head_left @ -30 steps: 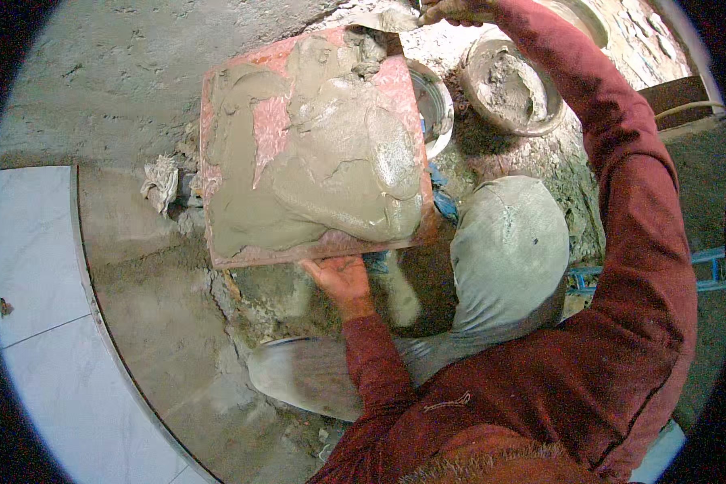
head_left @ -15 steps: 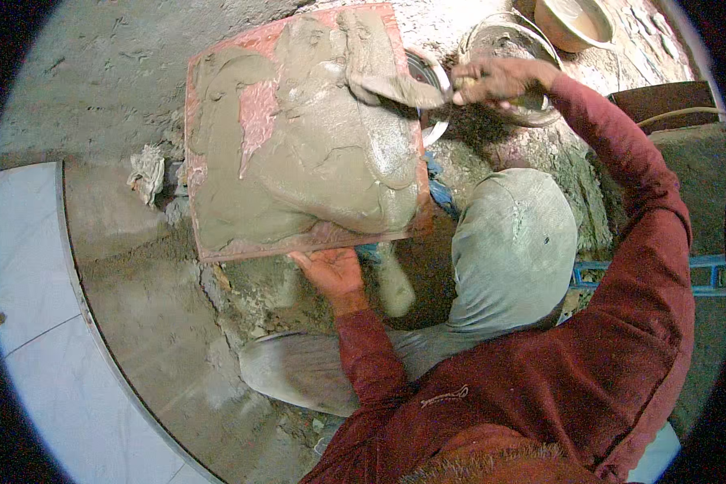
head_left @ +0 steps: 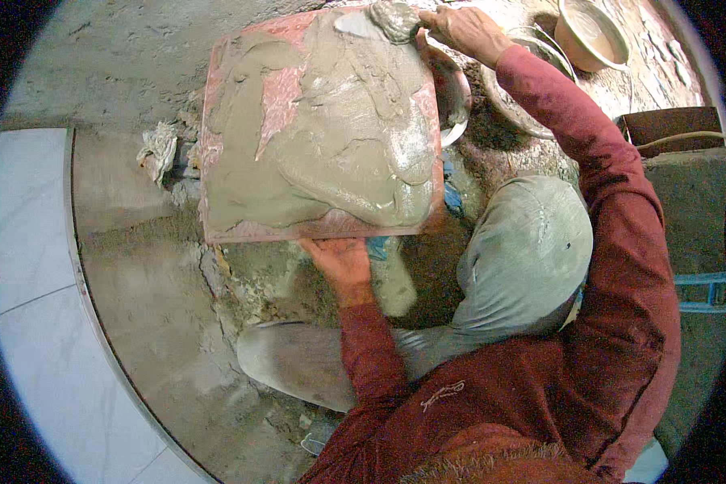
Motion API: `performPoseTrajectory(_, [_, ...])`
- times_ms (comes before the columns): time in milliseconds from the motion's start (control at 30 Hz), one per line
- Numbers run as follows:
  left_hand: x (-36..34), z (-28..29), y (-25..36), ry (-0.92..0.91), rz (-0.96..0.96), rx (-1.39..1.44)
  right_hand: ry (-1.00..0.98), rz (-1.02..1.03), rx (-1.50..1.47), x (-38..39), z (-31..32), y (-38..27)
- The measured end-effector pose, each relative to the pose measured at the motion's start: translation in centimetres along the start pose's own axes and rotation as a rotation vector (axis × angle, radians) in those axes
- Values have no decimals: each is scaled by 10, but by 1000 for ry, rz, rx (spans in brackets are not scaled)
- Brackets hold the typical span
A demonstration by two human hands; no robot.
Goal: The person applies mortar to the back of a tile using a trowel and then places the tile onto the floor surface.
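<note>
A square reddish tile (head_left: 279, 121), back side up, is tilted in front of me and mostly coated with wet grey mortar (head_left: 339, 165). Its near edge rests on my left hand (head_left: 340, 262), whose fingers are hidden beneath it. My right hand (head_left: 466, 34) grips a trowel (head_left: 357, 26) by the handle at the tile's far right corner. A lump of mortar (head_left: 395, 22) sits on the blade, over the coated surface. Bare reddish patches show at the tile's upper left and along its near edge.
Right of the tile are a white-rimmed round container (head_left: 461, 105) and a bucket (head_left: 492, 85); a tan basin (head_left: 581, 36) stands beyond. A crumpled whitish bag (head_left: 160, 153) lies left, near white floor tiles (head_left: 36, 282). A blue level-like tool (head_left: 706, 292) is at far right.
My right hand has moved the trowel up and leftward to the tile's far corner, and a mortar lump now shows on it. The tile sits slightly higher, turned a little, still on my left hand.
</note>
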State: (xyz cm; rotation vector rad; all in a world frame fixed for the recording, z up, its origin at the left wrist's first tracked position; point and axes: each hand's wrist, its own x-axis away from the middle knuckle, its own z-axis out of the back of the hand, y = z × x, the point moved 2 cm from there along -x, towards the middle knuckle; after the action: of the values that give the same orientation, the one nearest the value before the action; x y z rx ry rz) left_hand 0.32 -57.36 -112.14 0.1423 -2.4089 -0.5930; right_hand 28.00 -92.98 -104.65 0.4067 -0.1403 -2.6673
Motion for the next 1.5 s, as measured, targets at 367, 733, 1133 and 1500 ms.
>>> performPoseTrajectory(367, [8, -7, -1, -140, 34, 41, -496, -631, -1473, 46, 36, -49])
performPoseTrajectory(733, [9, -4, 2, -25, 3, 80, -485, -526, -1887, -79, 5, -157])
performPoseTrajectory(1133, [4, 7, 3, -146, -19, 79, 17, 194, -365, -115, 39, -178])
performPoseTrajectory(1500, [5, 8, 4, -101, -4, 80, -363, -231, -400, -85, 68, -136])
